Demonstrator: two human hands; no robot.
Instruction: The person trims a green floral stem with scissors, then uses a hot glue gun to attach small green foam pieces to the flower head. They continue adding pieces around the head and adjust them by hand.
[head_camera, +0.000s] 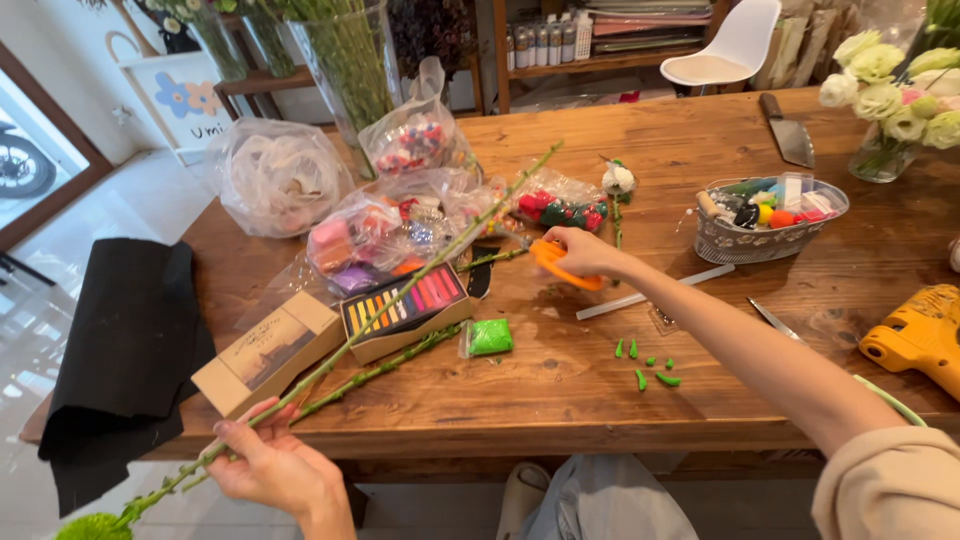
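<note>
A black cloth (125, 340) hangs over the far left end of the wooden surface (700, 180). The left hand (275, 465) is low down at the near edge, and its fingers (240, 432) are curled shut around a long green flower stem (400, 290). The stem runs up and to the right from those fingers, across a cardboard lid (265, 352) and an open box of coloured chalk sticks (405, 305). Behind the box, far from the left fingers, sit clear bags: one holds something pale and crumpled (278, 175), the others hold bright little bits (370, 240). A small bag of green stuff (488, 337) lies just right of the box.

The right hand (583, 252) reaches out over the middle of the surface. Its fingers (570, 240) are closed on orange-handled scissors (562, 265), close to a side shoot of the stem. Near that arm lie small green cut pieces (648, 368). Further right stands a silver mesh basket (765, 243) full of small coloured things. Beyond it are a glass vase with pale flowers (890, 95) and a yellow tool (918, 335).
</note>
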